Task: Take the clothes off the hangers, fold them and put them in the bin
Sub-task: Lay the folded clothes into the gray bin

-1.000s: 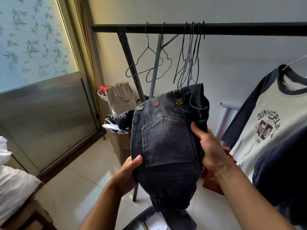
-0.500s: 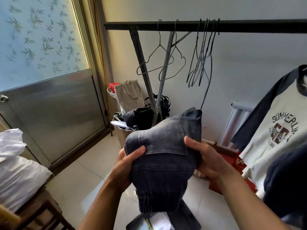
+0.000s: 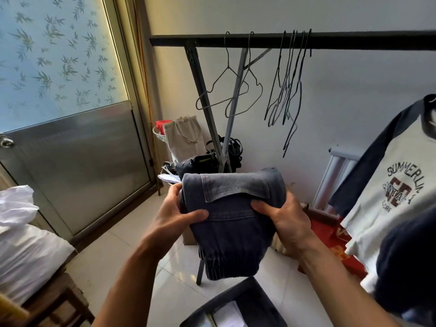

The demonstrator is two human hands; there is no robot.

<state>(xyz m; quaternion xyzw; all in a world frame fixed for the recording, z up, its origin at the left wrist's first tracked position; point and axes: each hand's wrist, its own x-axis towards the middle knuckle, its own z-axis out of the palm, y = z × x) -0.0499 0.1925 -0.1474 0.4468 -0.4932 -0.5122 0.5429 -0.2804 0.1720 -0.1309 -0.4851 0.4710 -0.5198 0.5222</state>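
Dark bin (image 3: 257,300) sits nearest, at the bottom edge. Just above it, the left hand (image 3: 174,215) and right hand (image 3: 287,218) each grip a side of the folded jeans (image 3: 236,232), thumbs on top. The denim looks thick, soft and likely to spring open, so holding both folded edges seems wise. Bare hangers (image 3: 290,90) hang beyond.

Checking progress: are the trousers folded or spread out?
Folded: the trousers are doubled over, gripped by the left hand and the right hand.
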